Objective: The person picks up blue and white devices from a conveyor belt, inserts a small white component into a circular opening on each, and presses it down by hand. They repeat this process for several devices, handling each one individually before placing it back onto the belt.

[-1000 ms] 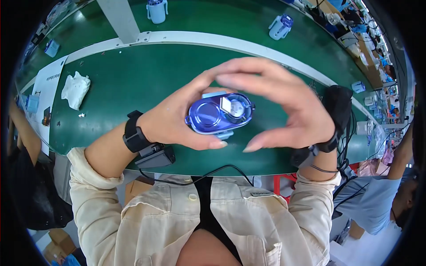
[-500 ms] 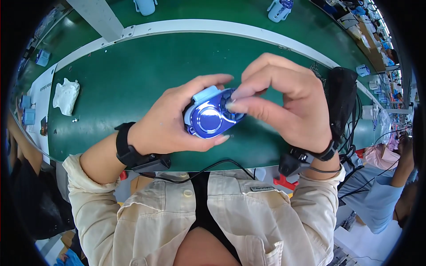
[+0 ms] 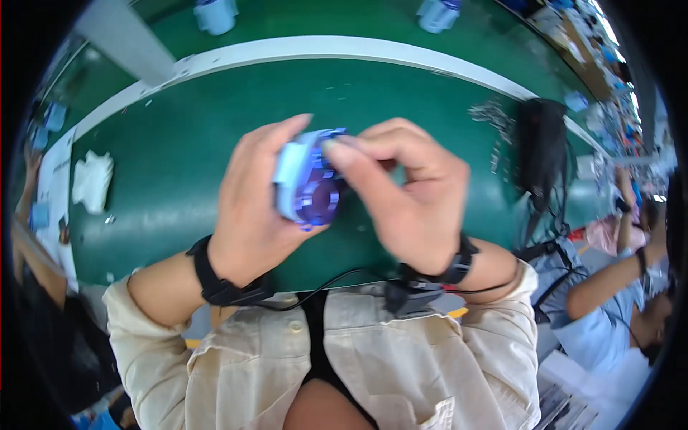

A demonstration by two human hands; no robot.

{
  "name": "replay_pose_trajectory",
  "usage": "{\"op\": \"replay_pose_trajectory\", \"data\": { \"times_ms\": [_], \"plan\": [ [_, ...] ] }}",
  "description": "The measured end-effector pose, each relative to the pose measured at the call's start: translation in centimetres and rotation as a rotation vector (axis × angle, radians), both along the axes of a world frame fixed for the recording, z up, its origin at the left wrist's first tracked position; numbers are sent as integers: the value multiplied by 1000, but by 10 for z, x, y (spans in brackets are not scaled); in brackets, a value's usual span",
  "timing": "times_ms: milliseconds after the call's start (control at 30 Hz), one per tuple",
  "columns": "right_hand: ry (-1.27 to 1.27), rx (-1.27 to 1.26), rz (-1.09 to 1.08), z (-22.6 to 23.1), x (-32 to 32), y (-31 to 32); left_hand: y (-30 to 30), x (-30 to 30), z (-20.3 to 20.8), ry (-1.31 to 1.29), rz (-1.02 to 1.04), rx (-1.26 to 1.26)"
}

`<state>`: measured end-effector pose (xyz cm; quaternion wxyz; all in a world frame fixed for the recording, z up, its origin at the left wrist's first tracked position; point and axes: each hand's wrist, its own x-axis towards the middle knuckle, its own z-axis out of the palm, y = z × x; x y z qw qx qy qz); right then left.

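My left hand (image 3: 251,193) is closed around a light blue cup lid (image 3: 287,172) with a glossy purple-blue top, held tilted above the green table. Its thumb and fingers grip the lid's sides. At the lid's far end, my right hand (image 3: 416,186) pinches with thumb and forefinger right against the purple part. Whatever may be between those fingertips is hidden and blurred by motion. Both wrists wear black straps with small devices.
A crumpled white bag (image 3: 92,183) lies at the table's left. Small silver metal pieces (image 3: 491,115) lie scattered beside a black pouch (image 3: 539,143) with cables on the right. Beyond the white rail (image 3: 322,49) stand light blue cups (image 3: 215,16). Co-workers sit on both sides.
The lid has moved left and turned, its glossy top now angled to the right. My right hand has moved left with it, still pinching at its far end.
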<state>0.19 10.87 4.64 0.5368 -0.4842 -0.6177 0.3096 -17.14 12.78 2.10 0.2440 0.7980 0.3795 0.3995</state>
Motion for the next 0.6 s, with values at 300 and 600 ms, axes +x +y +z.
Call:
{"op": "replay_pose_trajectory", "data": {
  "times_ms": [300,600],
  "plan": [
    [-29,147,-161,-33,-26,12,1,-1,-12,-102,174,-217],
    [-201,79,9,-32,-1,-13,1,-18,-4,20,-86,-270]
  ]
}}
